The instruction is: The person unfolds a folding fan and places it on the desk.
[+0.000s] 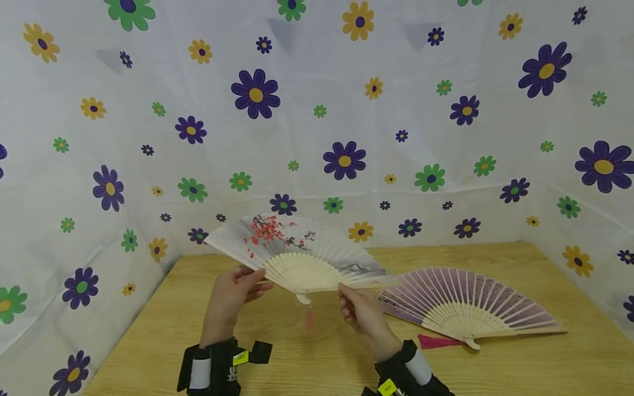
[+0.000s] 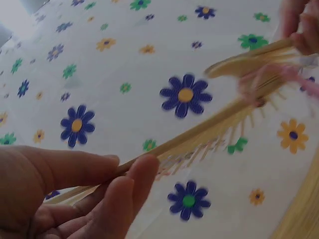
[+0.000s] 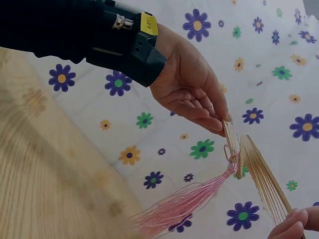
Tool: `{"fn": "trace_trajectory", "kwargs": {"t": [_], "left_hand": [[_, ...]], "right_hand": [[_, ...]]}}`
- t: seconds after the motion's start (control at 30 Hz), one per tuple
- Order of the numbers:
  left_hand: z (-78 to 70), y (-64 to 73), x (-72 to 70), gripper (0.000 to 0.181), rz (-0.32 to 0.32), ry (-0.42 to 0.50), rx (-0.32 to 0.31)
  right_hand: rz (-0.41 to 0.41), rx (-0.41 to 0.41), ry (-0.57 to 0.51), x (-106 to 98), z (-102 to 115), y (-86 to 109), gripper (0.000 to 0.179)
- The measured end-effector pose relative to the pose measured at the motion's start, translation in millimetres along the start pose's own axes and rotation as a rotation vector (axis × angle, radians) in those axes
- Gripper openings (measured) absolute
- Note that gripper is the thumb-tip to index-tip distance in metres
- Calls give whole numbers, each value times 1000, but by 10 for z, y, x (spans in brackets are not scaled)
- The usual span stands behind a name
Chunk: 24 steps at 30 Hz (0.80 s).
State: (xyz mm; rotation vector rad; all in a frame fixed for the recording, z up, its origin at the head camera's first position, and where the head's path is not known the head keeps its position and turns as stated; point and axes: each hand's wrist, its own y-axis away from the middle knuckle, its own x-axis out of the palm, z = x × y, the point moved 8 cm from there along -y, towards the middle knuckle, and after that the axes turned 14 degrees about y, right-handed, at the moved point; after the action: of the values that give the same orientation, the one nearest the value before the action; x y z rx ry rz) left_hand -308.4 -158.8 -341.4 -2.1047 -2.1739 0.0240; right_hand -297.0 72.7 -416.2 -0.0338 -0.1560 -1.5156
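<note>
A white folding fan with red blossoms painted on its leaf is spread wide above the table. My left hand pinches its left outer rib between thumb and fingers, also seen in the left wrist view, where the left hand grips the wooden edge. Along the lower right rib, my right hand pinches the fan with thumb and curled fingers. A pink tassel hangs from the fan's pivot.
A purple folding fan lies spread on the wooden table at the right, partly behind the white fan's tip. Its magenta tassel lies beside it. A flower-patterned white cloth surrounds the table's back and sides.
</note>
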Motion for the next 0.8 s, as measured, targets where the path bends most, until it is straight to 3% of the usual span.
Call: {"fn": "trace_trajectory", "kwargs": {"t": [0.13,0.27,0.43,0.67,0.8], "left_hand": [[187,-62,-317,31,53,-151,-80],[464,-104,-500,29,110,-268,-183],[710,-127,-605,25,134,-255,-263],[834,-162,-612,20,187,-170,-296],[865,-95,-656,26,87,-234,-404]], "right_hand": [[53,31,56,158,-227,-102,38],[79,79,91,233,-458,-139,35],[99,128,102,277,-647,-132,31],[81,146,102,264,-692,-125,29],[102,223,148,242,-741,-80,37]]}}
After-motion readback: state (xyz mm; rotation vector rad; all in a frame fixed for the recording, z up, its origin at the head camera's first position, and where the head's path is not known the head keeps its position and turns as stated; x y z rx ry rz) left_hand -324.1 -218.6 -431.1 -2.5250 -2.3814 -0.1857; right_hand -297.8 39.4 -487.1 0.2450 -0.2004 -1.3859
